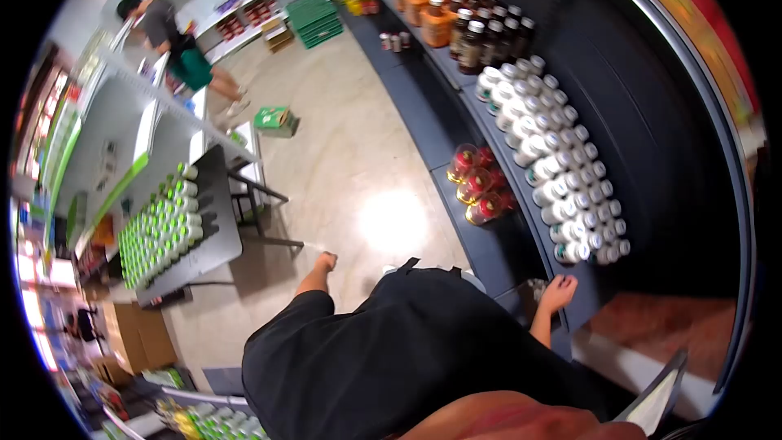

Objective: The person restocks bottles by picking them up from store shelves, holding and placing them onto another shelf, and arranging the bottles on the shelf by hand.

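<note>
Dozens of white, white-capped bottles (547, 166) stand near the right hand (559, 292).

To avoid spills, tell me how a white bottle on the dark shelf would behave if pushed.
A white bottle looks taller than wide, so a push could tip it. Its round sides suggest it might roll once down. Packed in rows, it would probably knock neighbours.

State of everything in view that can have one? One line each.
Left hand, loosely curled, contents unclear
Right hand, curled beside dark shelf, contact unclear
White bottles, capped, upright in rows
Brown bottles, capped, upright
Orange bottles, capped, upright
Green-topped bottles, grouped on table
Green crates, stacked
Green box, on floor
</note>
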`<state>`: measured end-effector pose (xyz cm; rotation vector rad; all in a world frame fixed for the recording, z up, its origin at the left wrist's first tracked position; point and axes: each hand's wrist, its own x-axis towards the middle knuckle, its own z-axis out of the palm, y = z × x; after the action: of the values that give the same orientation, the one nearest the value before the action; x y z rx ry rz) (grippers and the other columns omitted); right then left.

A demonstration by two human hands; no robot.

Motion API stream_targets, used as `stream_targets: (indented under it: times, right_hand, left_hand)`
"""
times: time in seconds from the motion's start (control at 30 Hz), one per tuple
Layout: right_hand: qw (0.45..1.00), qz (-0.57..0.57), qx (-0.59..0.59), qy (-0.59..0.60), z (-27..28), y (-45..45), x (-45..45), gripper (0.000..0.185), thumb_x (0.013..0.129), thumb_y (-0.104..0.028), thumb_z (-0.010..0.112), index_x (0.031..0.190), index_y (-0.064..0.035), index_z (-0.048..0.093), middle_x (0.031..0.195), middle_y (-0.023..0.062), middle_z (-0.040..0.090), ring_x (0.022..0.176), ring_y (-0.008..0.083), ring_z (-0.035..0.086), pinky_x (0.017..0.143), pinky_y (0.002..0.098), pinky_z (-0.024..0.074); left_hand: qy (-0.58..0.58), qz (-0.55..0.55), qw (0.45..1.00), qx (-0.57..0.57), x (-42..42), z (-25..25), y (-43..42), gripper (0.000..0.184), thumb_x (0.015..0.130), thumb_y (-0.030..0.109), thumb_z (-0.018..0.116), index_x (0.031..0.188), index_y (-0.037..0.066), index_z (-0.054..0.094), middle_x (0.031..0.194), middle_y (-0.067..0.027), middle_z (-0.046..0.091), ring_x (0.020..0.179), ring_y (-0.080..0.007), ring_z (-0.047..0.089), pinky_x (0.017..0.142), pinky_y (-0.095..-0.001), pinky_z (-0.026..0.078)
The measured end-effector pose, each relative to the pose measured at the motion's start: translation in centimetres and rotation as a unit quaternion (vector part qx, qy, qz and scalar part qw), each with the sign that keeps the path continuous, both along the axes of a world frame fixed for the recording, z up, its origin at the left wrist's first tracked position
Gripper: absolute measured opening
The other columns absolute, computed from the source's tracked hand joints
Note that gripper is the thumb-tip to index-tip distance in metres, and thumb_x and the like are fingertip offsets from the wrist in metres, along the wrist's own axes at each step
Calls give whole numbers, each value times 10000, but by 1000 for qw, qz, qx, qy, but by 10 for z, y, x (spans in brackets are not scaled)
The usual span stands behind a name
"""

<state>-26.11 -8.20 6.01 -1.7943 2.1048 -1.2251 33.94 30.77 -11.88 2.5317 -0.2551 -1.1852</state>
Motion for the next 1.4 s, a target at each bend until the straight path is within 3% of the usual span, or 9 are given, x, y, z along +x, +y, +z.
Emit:
stream_targets:
  times: [0.03,0.1,0.23,0.47,0.57,0.6,0.8,0.9,1.4]
  right_hand:
    - [995,-3,19,103,4,13,7,141,835,-124,610,904,-18,546,847,140,583,734,317,562,713,423,468]
    - [997,18,-27,72,-4,36,30,127,846,-122,597,812,-51,498,722,118,482,654,323,491,634,430,403]
    - [960,201,148,127,-67,96,60,124,870,-161,568,879,-39,588,805,193,606,741,365,598,703,429,488]
    - [626,507,542,239,-173,72,186,163,875,-181,565,914,-36,628,832,178,659,700,298,642,660,398,532]
    - [530,517,616,270,-210,25,280,183,877,-190,563,929,-34,646,844,171,682,682,269,660,642,385,550]
    - [518,515,626,273,-217,11,319,190,878,-192,563,934,-34,651,847,169,690,676,260,666,636,381,557]
    - [674,524,484,191,-204,-37,577,215,907,-228,532,946,-45,638,744,105,667,608,201,654,478,326,491]
    - [644,566,490,159,-217,-20,695,200,897,-211,554,951,-41,644,777,93,682,556,195,633,479,328,516]
    - [227,775,490,328,-215,288,898,201,865,-154,654,996,-1,643,863,144,690,774,229,687,629,361,605]
  left_hand:
    - [-51,-7,999,17,10,-22,32,290,862,190,617,1058,-21,646,905,-161,701,766,-268,680,570,-388,549]
    - [5,68,998,15,13,-31,73,421,826,309,611,1108,2,673,1128,-228,683,1096,-344,647,922,-414,511]
    - [76,195,976,-51,-33,-40,111,357,841,296,604,1051,23,699,993,-181,720,906,-294,689,793,-403,540]
    - [98,-70,991,-64,-147,-78,65,390,849,361,565,1061,59,693,1072,-206,695,1044,-338,646,945,-368,490]
    - [-3,211,972,-99,-153,-55,91,358,854,359,573,1017,65,697,991,-183,709,912,-300,677,840,-381,532]
    - [146,303,932,-131,-141,-36,100,299,884,320,560,975,68,694,891,-132,701,740,-235,661,701,-374,542]
    - [33,400,908,-121,-85,-23,187,240,890,268,562,960,84,699,897,-100,718,769,-226,674,699,-389,548]
    - [8,528,829,-184,-57,-1,207,258,890,254,573,1047,76,676,919,-103,711,762,-210,667,679,-350,551]
    - [79,759,619,-188,-121,19,216,329,920,323,563,1172,118,614,922,-72,670,770,-196,654,572,-393,488]
